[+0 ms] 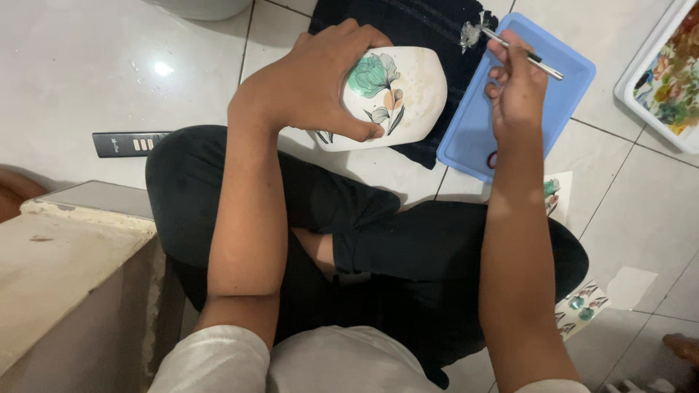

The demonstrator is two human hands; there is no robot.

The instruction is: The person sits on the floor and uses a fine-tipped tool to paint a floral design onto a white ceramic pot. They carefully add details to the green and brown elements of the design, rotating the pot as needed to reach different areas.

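Two hands: left (pixel 313 80) grips vase (pixel 404 91); right (pixel 517 91), brush (pixel 520 52).

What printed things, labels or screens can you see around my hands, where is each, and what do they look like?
Remote control: floor, left of knee; flat black bar, pale buttons.
Upper decal sheet: floor, under right forearm; white, teal flower.
Lower decal sheet: floor, by right knee; white, teal and red flowers.
No screens.

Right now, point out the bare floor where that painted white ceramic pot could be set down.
Free: the white floor tiles left of the left hand, above the black remote. Crowded: right of the white flower-painted pot, where the blue plastic tray, right hand and paint palette sit.
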